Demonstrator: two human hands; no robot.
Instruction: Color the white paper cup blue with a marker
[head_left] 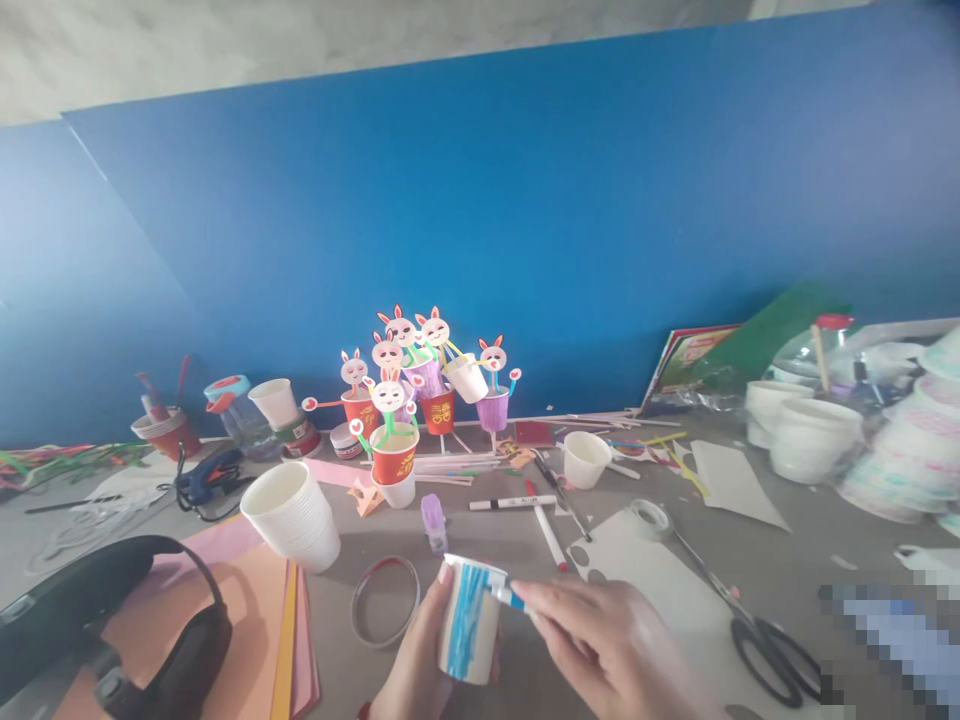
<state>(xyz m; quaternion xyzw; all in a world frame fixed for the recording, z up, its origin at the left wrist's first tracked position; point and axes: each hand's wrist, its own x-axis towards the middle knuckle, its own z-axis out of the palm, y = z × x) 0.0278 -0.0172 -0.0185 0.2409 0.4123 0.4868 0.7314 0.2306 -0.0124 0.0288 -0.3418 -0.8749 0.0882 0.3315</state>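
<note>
A white paper cup (484, 630) with a broad band of blue strokes down its side is held tilted in my left hand (415, 655). My thumb lies along its left edge, and the other fingers are mostly hidden behind it. My right hand (607, 640) pinches a blue marker (512, 598), its tip against the cup near the rim. Left of the cup lies a roll of tape (385, 602). A small purple glue bottle (433, 523) is just behind the cup, and a red-capped marker (550, 535) rests beyond my right hand.
Cup figures with rabbit faces (390, 392) stand at the back. Stacked white cups (292, 515), coloured paper (259, 610) and a black headset (172, 620) are on the left. Scissors (776, 660), clear tape (649, 519) and painted cups (896, 450) occupy the right. A blue panel (480, 200) rises behind.
</note>
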